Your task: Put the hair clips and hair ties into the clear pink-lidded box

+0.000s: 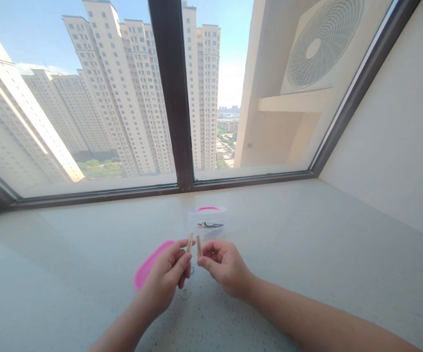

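Note:
My left hand (171, 269) pinches a slim, tapered wooden piece (190, 242) between thumb and fingers, its narrow end pointing up. A similar wooden piece (199, 246) stands upright in the closed fingertips of my right hand (226, 266). Both look like clothes pegs or halves of one; I cannot tell which. They are side by side with a narrow gap. Partly hidden beneath my left hand and wrist lies a pink oval lid (149, 264). A small ring (192, 270) shows between the hands, and a whitish ring (184, 293) lies below the left fingers.
Beyond my hands, a clear plastic container (193, 220) stands on the pale speckled windowsill (288, 234). A dark slender item (211, 225) shows in or through it. The window frame (123, 193) bounds the sill at the back, and a white wall (387, 146) rises at the right.

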`<state>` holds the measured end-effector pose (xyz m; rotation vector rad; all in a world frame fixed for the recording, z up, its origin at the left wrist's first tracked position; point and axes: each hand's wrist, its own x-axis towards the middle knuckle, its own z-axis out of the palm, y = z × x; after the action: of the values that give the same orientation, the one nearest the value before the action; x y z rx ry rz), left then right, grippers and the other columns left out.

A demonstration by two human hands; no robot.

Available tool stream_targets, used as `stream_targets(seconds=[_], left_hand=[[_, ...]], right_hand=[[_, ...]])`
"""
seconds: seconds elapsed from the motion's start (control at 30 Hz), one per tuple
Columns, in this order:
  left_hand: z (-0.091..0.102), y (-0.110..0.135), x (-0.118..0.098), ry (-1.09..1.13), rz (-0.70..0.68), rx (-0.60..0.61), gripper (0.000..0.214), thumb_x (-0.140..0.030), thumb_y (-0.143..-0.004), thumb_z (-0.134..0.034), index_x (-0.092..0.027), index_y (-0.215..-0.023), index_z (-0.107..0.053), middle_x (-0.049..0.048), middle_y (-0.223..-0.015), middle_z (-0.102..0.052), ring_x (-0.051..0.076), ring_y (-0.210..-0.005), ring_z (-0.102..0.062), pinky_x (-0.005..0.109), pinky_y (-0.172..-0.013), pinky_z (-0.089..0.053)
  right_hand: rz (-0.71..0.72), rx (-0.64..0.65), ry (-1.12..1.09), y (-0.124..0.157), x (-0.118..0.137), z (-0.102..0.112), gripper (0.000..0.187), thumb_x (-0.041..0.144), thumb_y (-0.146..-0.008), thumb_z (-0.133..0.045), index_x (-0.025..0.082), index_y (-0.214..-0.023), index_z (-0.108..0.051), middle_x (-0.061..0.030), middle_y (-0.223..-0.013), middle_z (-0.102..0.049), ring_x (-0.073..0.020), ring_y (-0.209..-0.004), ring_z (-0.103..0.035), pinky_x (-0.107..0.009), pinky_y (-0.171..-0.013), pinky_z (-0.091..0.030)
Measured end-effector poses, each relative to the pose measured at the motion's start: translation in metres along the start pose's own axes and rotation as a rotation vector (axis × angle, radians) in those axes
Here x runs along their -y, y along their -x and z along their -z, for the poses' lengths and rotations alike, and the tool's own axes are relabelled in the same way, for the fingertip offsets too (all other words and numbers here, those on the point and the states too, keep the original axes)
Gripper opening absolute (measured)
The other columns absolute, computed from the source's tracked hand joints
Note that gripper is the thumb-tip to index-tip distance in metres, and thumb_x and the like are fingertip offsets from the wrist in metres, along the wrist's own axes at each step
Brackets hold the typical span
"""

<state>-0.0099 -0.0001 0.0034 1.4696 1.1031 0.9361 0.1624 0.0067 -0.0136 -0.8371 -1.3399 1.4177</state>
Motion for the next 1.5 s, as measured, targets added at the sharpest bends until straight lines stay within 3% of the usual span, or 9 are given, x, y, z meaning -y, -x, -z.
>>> stream_targets(seconds=[0.2, 0.33, 0.5, 0.6, 0.7, 0.8, 1.03, 1.27, 1.5], left_hand=[[-0.001, 0.002, 0.004, -0.088, -0.02, 0.018, 0.047, -0.053, -0.088, -0.053, -0.015, -0.115, -0.055, -0.0054, -0.058, -0.049, 0.011, -0.047, -0.042, 0.021, -0.044, -0.033], [-0.001, 0.003, 0.006, -0.128, -0.053, 0.055, 0.036, -0.052, -0.092, -0.048, -0.018, -0.101, -0.056, -0.0043, -0.061, -0.05, 0.011, -0.049, -0.046, 0.02, -0.045, -0.037], [-0.004, 0.001, 0.006, -0.089, -0.052, 0.051, 0.036, -0.053, -0.092, -0.047, -0.019, -0.081, -0.05, -0.0032, -0.062, -0.054, 0.011, -0.047, -0.051, 0.021, -0.045, -0.039], [-0.004, 0.001, 0.005, -0.094, -0.032, 0.041, 0.035, -0.053, -0.092, -0.047, -0.019, -0.082, -0.048, -0.0023, -0.062, -0.058, 0.011, -0.047, -0.054, 0.02, -0.045, -0.037], [-0.003, 0.002, 0.006, -0.104, -0.031, 0.051, 0.034, -0.052, -0.094, -0.046, -0.019, -0.083, -0.049, -0.0006, -0.064, -0.062, 0.013, -0.051, -0.059, 0.021, -0.046, -0.039], [-0.002, 0.002, 0.006, -0.086, -0.033, 0.06, 0.036, -0.053, -0.093, -0.046, -0.019, -0.084, -0.049, 0.0012, -0.065, -0.064, 0.016, -0.055, -0.063, 0.022, -0.046, -0.041], [-0.004, 0.001, 0.006, -0.054, -0.027, 0.068, 0.037, -0.053, -0.092, -0.05, -0.016, -0.091, -0.054, 0.0063, -0.076, -0.069, 0.018, -0.065, -0.068, 0.024, -0.052, -0.045], [-0.004, -0.001, 0.003, -0.031, -0.054, 0.068, 0.039, -0.054, -0.089, -0.054, -0.016, -0.087, -0.057, 0.0036, -0.068, -0.066, 0.016, -0.062, -0.063, 0.024, -0.053, -0.045], [-0.005, -0.002, 0.004, 0.026, -0.008, 0.073, 0.04, -0.056, -0.088, -0.055, -0.015, -0.087, -0.055, 0.003, -0.069, -0.065, 0.017, -0.063, -0.065, 0.024, -0.052, -0.044]], right_hand=[[-0.046, 0.035, 0.027, 0.001, -0.008, 0.002, 0.033, 0.044, -0.075, -0.073, 0.012, -0.082, -0.067, 0.0017, -0.059, -0.057, -0.0063, -0.038, -0.042, -0.019, -0.035, -0.031], [-0.061, 0.052, 0.062, -0.001, -0.009, 0.003, 0.038, 0.049, -0.077, -0.071, 0.011, -0.081, -0.07, 0.0024, -0.051, -0.054, -0.0072, -0.036, -0.045, -0.019, -0.036, -0.034], [-0.107, 0.088, 0.032, -0.001, -0.009, 0.001, 0.04, 0.047, -0.071, -0.076, 0.011, -0.085, -0.064, -0.0015, -0.062, -0.063, -0.0077, -0.037, -0.049, -0.019, -0.036, -0.037], [-0.113, 0.067, -0.008, 0.0, -0.01, 0.0, 0.045, 0.044, -0.066, -0.08, 0.015, -0.09, -0.055, 0.0016, -0.063, -0.062, -0.0076, -0.036, -0.048, -0.018, -0.033, -0.035], [-0.116, 0.058, -0.012, 0.0, -0.01, -0.001, 0.043, 0.044, -0.066, -0.08, 0.016, -0.082, -0.052, 0.0028, -0.061, -0.06, -0.0072, -0.038, -0.049, -0.017, -0.034, -0.036], [-0.105, 0.061, 0.017, 0.001, -0.008, 0.0, 0.039, 0.045, -0.07, -0.077, 0.015, -0.074, -0.052, 0.0007, -0.059, -0.06, -0.008, -0.042, -0.05, -0.018, -0.038, -0.038], [-0.067, -0.01, 0.075, 0.001, -0.01, 0.002, 0.032, 0.042, -0.077, -0.071, 0.015, -0.077, -0.055, 0.0005, -0.059, -0.059, -0.0077, -0.042, -0.047, -0.019, -0.039, -0.035], [-0.016, -0.008, 0.112, 0.0, -0.014, 0.003, 0.029, 0.038, -0.079, -0.071, 0.015, -0.075, -0.054, -0.0008, -0.065, -0.058, -0.0103, -0.057, -0.05, -0.022, -0.053, -0.038], [-0.059, 0.011, 0.095, 0.001, -0.012, 0.004, 0.027, 0.038, -0.08, -0.07, 0.016, -0.078, -0.053, 0.0006, -0.063, -0.058, -0.0068, -0.045, -0.041, -0.02, -0.041, -0.03]])
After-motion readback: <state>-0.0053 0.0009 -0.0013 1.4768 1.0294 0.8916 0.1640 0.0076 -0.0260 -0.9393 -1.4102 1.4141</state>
